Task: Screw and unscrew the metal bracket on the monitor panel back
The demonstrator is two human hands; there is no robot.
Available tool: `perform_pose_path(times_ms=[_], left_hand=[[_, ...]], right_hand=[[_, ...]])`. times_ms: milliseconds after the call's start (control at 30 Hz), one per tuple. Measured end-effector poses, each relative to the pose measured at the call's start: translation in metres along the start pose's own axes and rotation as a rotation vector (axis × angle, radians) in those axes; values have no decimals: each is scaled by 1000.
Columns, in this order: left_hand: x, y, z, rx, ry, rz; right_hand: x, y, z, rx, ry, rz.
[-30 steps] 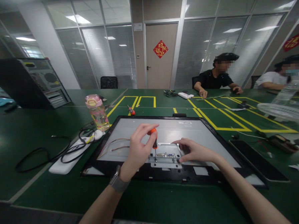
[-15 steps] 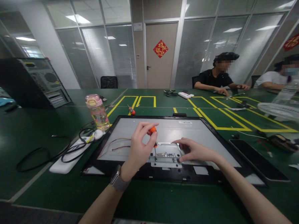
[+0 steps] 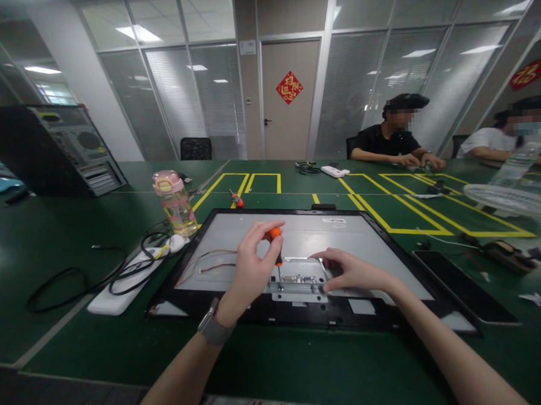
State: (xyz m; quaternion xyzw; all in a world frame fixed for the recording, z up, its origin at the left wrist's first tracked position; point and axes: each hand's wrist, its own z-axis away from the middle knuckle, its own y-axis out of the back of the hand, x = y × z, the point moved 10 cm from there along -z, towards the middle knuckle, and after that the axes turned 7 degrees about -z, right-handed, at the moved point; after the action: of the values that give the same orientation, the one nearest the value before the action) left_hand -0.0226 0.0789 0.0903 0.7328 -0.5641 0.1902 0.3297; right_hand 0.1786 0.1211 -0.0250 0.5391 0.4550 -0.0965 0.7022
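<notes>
The left hand (image 3: 251,267) pinches the orange handle of a screwdriver (image 3: 277,253), held upright with its tip on a metal bracket (image 3: 297,284) near the lower edge of a monitor (image 3: 345,238) lying face down. The right hand (image 3: 353,270) presses its fingertips on the bracket's right end, holding nothing. A pink-capped bottle (image 3: 174,202) and black cables (image 3: 133,270) lie well to the left on the green table (image 3: 50,238).

Green worktop (image 3: 306,370), monitor (image 3: 354,237) lying face down on it. On the monitor, left hand (image 3: 251,264) pinches orange-topped screwdriver (image 3: 279,259) upright, tip on metal bracket (image 3: 297,281). There too, right hand (image 3: 353,272) clasps the bracket's right end, thumb at near edge, forefinger at far edge. Pink-capped water bottle (image 3: 173,203) and black cables (image 3: 120,275) left of monitor.
</notes>
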Motion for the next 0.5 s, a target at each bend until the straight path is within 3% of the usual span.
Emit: perform_pose_path(times_ms=[100,233,500], left_hand=[[5,-2,0,-35,-34,24],[8,3,-1,16,-52,-1],[-5,-3,-1,-73,81,135]], right_hand=[[-2,0,0,-1,-11,3],[-2,0,0,-4,-18,1],[1,-1,0,-5,-10,3]])
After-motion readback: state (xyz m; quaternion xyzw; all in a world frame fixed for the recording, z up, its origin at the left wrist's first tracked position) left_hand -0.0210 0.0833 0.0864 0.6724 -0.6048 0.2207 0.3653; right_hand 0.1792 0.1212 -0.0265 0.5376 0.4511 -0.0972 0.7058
